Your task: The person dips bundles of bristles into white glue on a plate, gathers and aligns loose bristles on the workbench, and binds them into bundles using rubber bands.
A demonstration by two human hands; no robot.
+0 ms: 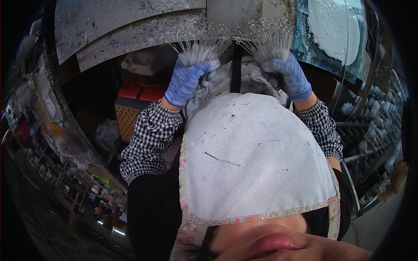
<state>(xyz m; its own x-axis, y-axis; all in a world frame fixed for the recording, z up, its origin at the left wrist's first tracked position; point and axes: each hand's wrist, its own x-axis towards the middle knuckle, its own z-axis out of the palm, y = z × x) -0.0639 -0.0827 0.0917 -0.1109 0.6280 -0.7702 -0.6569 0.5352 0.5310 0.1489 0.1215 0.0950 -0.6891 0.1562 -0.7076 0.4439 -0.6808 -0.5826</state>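
My left hand (190, 81), in a blue knitted glove, is closed around a bundle of thin pale wire stems (200, 50) with small hooked ends. A second bundle of the same stems (272, 47) is held in my right hand (291, 79), gloved alike. Both bundles fan out away from me at the near edge of a grey worktable (174, 28). What sits at the lower ends of the stems is mostly hidden inside my fists. A gap separates the two hands.
On the table's right side, a blue sheet (307, 52) carries a thick smear of white paste (333, 28). Under the table at left are a red and black box (135, 93) and a pale plastic jug (141, 63). Racks of white tufted pieces (376, 115) stand at right.
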